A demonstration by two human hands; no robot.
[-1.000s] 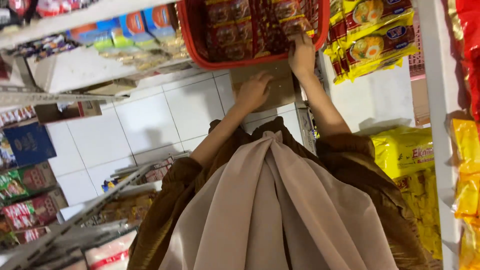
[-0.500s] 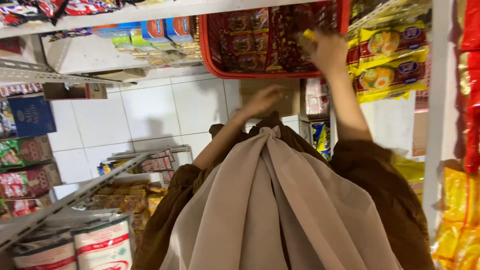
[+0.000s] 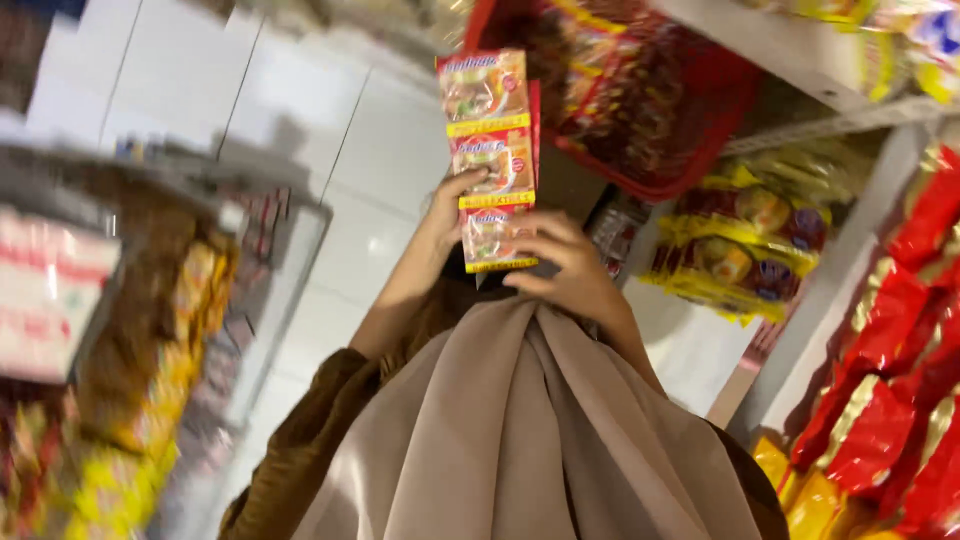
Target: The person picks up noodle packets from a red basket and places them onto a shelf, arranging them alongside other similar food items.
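Note:
Both hands hold up a joined strip of small red and yellow sachets [image 3: 487,150] in front of me. My left hand [image 3: 448,212] grips the strip's left edge with the thumb on its middle. At the strip's lower end, my right hand [image 3: 565,265] pinches the bottom sachet. A beige scarf [image 3: 530,440] and brown sleeves fill the lower middle of the view. Behind the strip hangs a red plastic basket [image 3: 690,165] full of similar sachets.
Yellow packets [image 3: 735,235] hang below the basket on the right. Red and gold packets [image 3: 895,380] line the far right shelf post. A blurred shelf of yellow and brown goods [image 3: 150,330] stands at left. White floor tiles [image 3: 330,170] lie between.
My right hand has come down from the red basket with a sachet strip, and my left hand has joined it on the strip. The view has tilted and blurred.

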